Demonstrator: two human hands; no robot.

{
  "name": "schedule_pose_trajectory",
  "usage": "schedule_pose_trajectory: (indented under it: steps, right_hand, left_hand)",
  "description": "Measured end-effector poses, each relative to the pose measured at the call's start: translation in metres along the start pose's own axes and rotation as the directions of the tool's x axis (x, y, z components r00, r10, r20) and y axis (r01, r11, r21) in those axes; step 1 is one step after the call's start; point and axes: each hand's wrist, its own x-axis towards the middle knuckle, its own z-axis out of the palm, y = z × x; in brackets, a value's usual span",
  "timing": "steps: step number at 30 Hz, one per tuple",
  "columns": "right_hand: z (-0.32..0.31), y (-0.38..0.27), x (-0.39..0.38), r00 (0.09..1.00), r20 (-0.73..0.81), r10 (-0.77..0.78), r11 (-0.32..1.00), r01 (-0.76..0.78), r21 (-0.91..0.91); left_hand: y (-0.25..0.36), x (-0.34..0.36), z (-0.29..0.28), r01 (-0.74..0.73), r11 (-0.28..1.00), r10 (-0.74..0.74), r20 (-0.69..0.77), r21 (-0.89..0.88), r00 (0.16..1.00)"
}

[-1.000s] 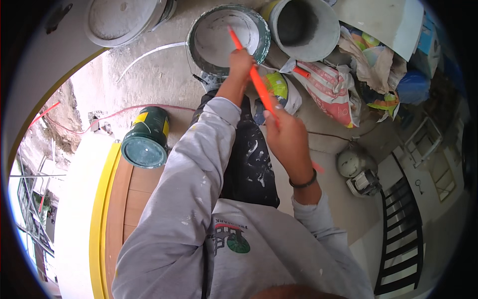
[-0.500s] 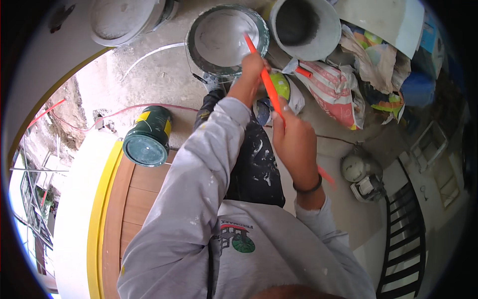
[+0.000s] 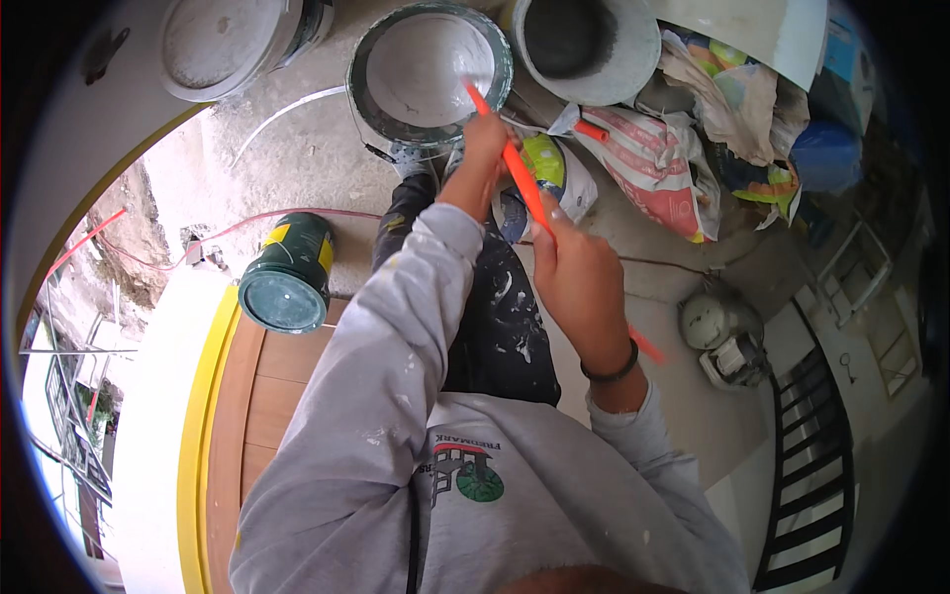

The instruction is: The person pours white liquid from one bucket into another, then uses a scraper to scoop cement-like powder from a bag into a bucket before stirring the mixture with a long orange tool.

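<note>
Both my hands grip a long orange stick (image 3: pixel 524 178), which slants down to my right. My left hand (image 3: pixel 487 144) is closed round its upper part, just below a dark green bucket (image 3: pixel 358 79). The stick's far end reaches into the pale white material (image 3: pixel 416 69) inside that bucket, right of its middle. My right hand (image 3: pixel 579 282) holds the stick lower down, thumb along it, beside my paint-spattered dark trousers. Beside my left hand lie a yellow-green bag (image 3: pixel 544 158) and a red-and-white sack (image 3: pixel 653 173).
A grey bucket (image 3: pixel 633 49) and a lidded pail (image 3: pixel 223 45) flank the green bucket. A green pail (image 3: pixel 287 287) lies at left. Crumpled sacks (image 3: pixel 732 99), a machine (image 3: pixel 722 342) and black railing (image 3: pixel 807 465) are at right. A pink hose (image 3: pixel 267 214) crosses the concrete floor.
The stick's tip has shifted from the middle of the green bucket's contents toward its right and near side. Both hands still grip the stick. The whole view has shifted slightly.
</note>
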Motion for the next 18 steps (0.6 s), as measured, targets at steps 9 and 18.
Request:
schedule_pose_trajectory:
  steps: [9,18]
  right_hand:
    - [0.022,-0.016,0.002,0.986,0.122,-0.112,0.993,0.107,0.051]
    - [0.01,-0.01,0.019,0.999,-0.022,-0.039,0.999,0.04,0.014]
  left_hand:
    - [0.025,-0.025,-0.067,-0.202,0.955,0.161,-0.191,-0.218,0.968]
    - [0.033,0.018,-0.005,-0.082,0.987,0.089,0.043,-0.138,0.995]
